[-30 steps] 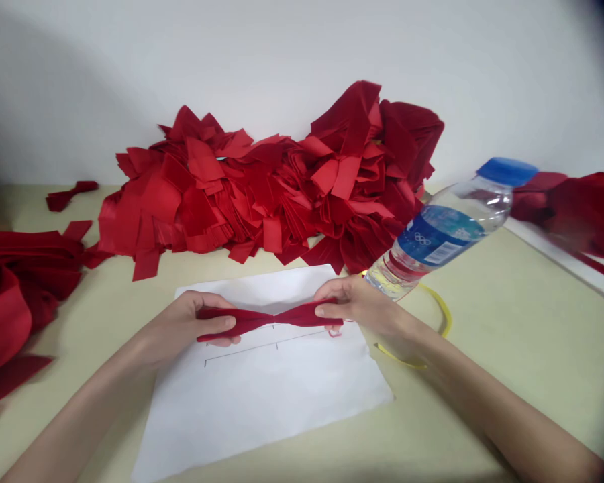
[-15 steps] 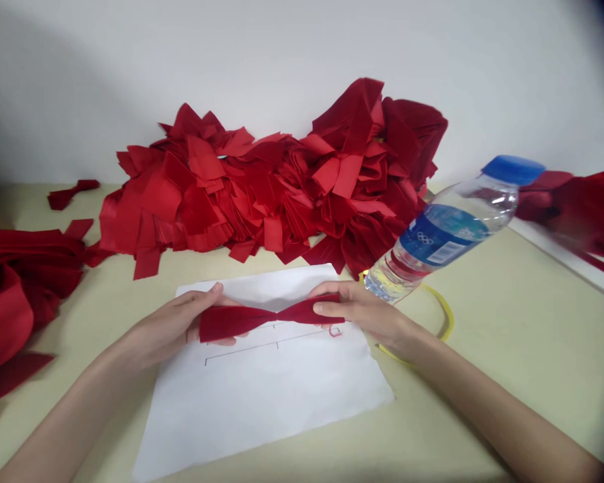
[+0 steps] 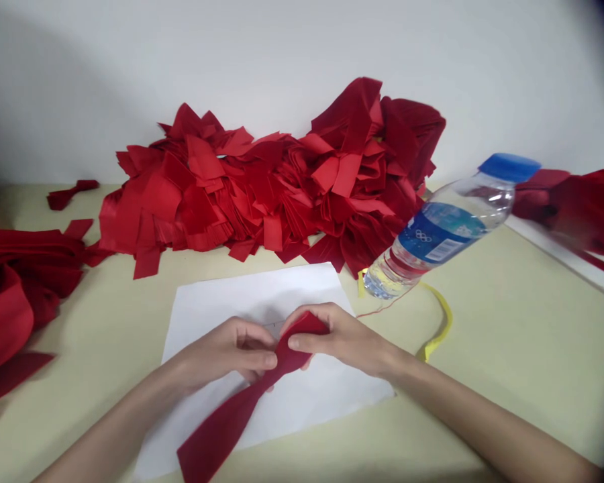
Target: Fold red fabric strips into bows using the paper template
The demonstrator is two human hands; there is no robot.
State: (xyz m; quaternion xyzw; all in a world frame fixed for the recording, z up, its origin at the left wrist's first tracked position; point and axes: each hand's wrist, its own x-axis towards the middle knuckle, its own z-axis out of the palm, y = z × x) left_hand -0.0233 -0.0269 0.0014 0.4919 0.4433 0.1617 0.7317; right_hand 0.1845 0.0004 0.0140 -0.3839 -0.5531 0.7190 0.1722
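Observation:
A red velvet ribbon (image 3: 224, 426), narrowed at its middle, slants across the view above a white sheet of paper (image 3: 206, 298). My right hand (image 3: 339, 339) pinches its upper end between thumb and fingers. Close beside it, my left hand (image 3: 239, 352) has its thumb and fingers closed on the ribbon near the narrowed part. The lower end hangs free toward the front, past the left hand. The hands cover most of the lines drawn on the paper. A thin red thread (image 3: 382, 310) runs from near the right hand toward the bottle.
A large heap of red ribbon pieces (image 3: 252, 188) lies against the wall. More red pieces (image 3: 25, 288) are at the left, and others (image 3: 578, 201) at the far right. A tilted water bottle (image 3: 447, 231) with a blue cap stands near a yellow strip (image 3: 443, 318).
The ribbon has turned from level to slanting, its left end swinging down toward the front. My left hand has moved right, from that end to near the middle.

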